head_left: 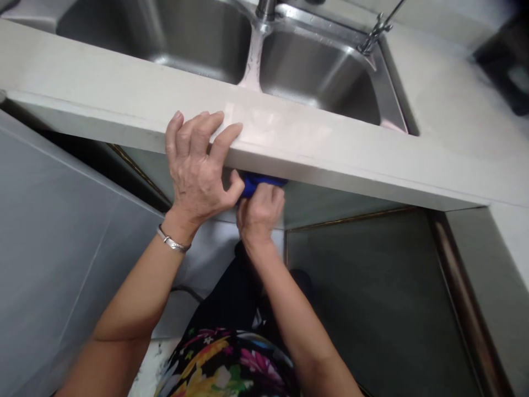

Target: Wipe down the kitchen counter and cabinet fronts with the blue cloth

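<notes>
My left hand (198, 171) rests on the front edge of the white countertop (136, 82), fingers apart over the top and thumb bent below the edge. A silver bracelet (173, 241) circles that wrist. Just to its right, under the counter's lip, my right hand (263, 212) is closed on a blue cloth (250, 184). Only part of the cloth shows above the fist; the rest is hidden by my hands and the counter. Behind it is a grey-green cabinet front (322, 204).
A double steel sink (254, 60) is set into the counter, with a faucet base (266, 10) at its back and a metal fitting (374, 34) at its right corner. A dark cabinet panel (372, 298) stands at right, a large grey panel (61, 231) at left. A dark object (506, 66) sits far right.
</notes>
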Action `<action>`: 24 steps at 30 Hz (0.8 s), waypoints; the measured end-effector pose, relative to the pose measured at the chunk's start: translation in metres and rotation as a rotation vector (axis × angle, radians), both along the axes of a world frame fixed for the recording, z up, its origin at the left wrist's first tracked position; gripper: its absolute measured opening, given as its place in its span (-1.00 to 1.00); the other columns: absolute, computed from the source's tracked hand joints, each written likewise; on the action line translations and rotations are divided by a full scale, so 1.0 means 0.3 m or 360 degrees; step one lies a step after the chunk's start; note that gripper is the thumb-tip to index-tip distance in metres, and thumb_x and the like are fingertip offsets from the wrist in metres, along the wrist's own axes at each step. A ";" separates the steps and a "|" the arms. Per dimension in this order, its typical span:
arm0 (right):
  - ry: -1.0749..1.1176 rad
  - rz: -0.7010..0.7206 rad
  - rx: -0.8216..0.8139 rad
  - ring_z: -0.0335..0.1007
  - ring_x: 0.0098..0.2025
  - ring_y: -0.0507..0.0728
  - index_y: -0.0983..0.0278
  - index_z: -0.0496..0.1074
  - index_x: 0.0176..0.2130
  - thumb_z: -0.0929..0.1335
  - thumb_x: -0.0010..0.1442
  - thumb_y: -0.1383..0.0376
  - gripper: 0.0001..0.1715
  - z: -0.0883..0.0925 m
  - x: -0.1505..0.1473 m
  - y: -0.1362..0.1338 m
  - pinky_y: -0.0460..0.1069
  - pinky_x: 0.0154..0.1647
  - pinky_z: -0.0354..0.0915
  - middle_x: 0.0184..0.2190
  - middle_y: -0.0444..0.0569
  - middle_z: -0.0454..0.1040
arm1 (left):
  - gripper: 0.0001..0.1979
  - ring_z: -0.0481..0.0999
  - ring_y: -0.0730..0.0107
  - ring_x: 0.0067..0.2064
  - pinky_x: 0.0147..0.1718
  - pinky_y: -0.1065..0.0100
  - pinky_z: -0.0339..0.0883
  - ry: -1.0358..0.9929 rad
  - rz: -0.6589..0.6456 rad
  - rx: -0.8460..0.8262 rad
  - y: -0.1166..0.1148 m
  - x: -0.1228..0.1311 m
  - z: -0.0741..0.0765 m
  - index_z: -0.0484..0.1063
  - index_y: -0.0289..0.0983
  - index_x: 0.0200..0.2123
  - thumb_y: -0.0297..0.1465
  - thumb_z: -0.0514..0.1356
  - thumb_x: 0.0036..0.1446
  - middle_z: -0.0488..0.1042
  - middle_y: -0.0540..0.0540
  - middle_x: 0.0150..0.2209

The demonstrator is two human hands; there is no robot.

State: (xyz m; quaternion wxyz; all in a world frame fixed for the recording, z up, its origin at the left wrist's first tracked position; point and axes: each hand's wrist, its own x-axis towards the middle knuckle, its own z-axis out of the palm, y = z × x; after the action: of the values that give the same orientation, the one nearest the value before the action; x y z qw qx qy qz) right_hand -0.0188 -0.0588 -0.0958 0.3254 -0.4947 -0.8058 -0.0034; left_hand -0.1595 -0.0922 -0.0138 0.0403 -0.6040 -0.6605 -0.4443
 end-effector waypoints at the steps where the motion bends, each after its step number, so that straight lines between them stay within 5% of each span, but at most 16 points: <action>1: -0.0037 0.0084 0.0010 0.25 -0.12 0.30 0.29 0.41 -0.22 0.17 0.40 0.36 -0.73 -0.001 -0.028 -0.008 0.19 -0.08 0.27 -0.30 0.14 0.33 | -0.34 0.17 -0.13 0.43 0.56 -0.11 -0.49 0.0062 -0.0033 0.0050 -0.010 -0.002 0.001 0.42 -0.10 0.25 -0.31 0.34 0.04 0.31 -0.06 0.36; 6: -0.0154 0.0473 -0.0004 0.27 -0.14 0.26 0.30 0.45 -0.16 0.12 0.51 0.32 -0.62 0.008 -0.145 -0.036 0.13 -0.10 0.26 -0.26 0.13 0.39 | -0.43 0.22 0.02 0.43 0.46 -0.08 0.09 0.0025 0.0150 0.0540 -0.136 0.056 -0.098 0.31 -0.15 0.34 -0.31 0.17 0.26 0.25 -0.16 0.39; 9: -0.0200 0.0580 -0.0093 0.27 -0.11 0.28 0.34 0.47 -0.11 0.15 0.44 0.40 -0.67 0.046 -0.143 -0.038 0.15 -0.07 0.27 -0.18 0.18 0.44 | -0.48 0.22 0.02 0.42 0.40 -0.05 0.20 -0.0622 0.0427 0.0540 -0.217 0.123 -0.231 0.34 -0.13 0.30 -0.16 0.18 0.32 0.23 -0.17 0.39; 12: -0.0079 0.0773 -0.0195 0.27 -0.09 0.27 0.35 0.47 -0.06 0.21 0.31 0.44 -0.70 0.078 -0.104 -0.049 0.13 -0.03 0.30 -0.13 0.17 0.48 | -0.40 0.30 0.07 0.39 0.37 0.03 0.26 -0.1736 0.0379 0.0373 -0.228 0.172 -0.319 0.32 -0.10 0.29 0.01 0.19 0.28 0.32 -0.18 0.34; 14: 0.0083 0.0904 -0.0256 0.29 -0.11 0.25 0.37 0.47 -0.02 0.21 0.27 0.46 -0.64 0.082 -0.078 -0.072 0.11 -0.02 0.33 -0.14 0.15 0.50 | -0.37 0.33 0.11 0.37 0.41 0.09 0.20 -0.2186 0.0280 0.0376 -0.206 0.192 -0.325 0.35 -0.10 0.26 0.11 0.15 0.27 0.39 -0.16 0.30; 19: 0.0308 0.1197 -0.0250 0.42 0.05 0.26 0.42 0.43 0.17 0.20 0.26 0.42 -0.47 0.080 0.007 -0.129 0.20 0.16 0.37 0.08 0.25 0.54 | -0.43 0.42 0.20 0.30 0.37 0.23 0.24 -0.2205 0.0258 0.0413 -0.175 0.227 -0.266 0.47 -0.12 0.12 0.07 0.34 0.17 0.46 -0.09 0.22; 22: 0.0217 0.1302 0.0000 0.49 0.12 0.23 0.25 0.49 0.10 0.27 0.28 0.37 -0.57 0.158 0.129 -0.090 0.36 0.40 0.15 0.09 0.12 0.58 | -0.45 0.54 0.18 0.14 0.24 0.19 0.39 -0.2320 0.0311 0.0348 -0.176 0.234 -0.263 0.51 -0.19 0.02 0.04 0.40 0.10 0.56 -0.13 0.05; 24: 0.0179 0.1118 0.0274 0.50 0.15 0.20 0.15 0.52 0.00 0.28 0.28 0.38 -0.64 0.246 0.240 -0.008 0.38 0.44 0.08 0.09 0.00 0.60 | -0.44 0.56 0.17 0.08 0.18 0.18 0.44 -0.2371 0.0361 0.0347 -0.168 0.229 -0.267 0.52 -0.21 -0.01 0.04 0.41 0.07 0.57 -0.14 -0.01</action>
State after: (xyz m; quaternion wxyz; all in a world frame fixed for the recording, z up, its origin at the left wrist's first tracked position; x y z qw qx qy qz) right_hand 0.0532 -0.0612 -0.0219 0.3910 -0.1580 -0.9042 0.0677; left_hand -0.0908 -0.1425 -0.0938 -0.3112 -0.0656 -0.5236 -0.7904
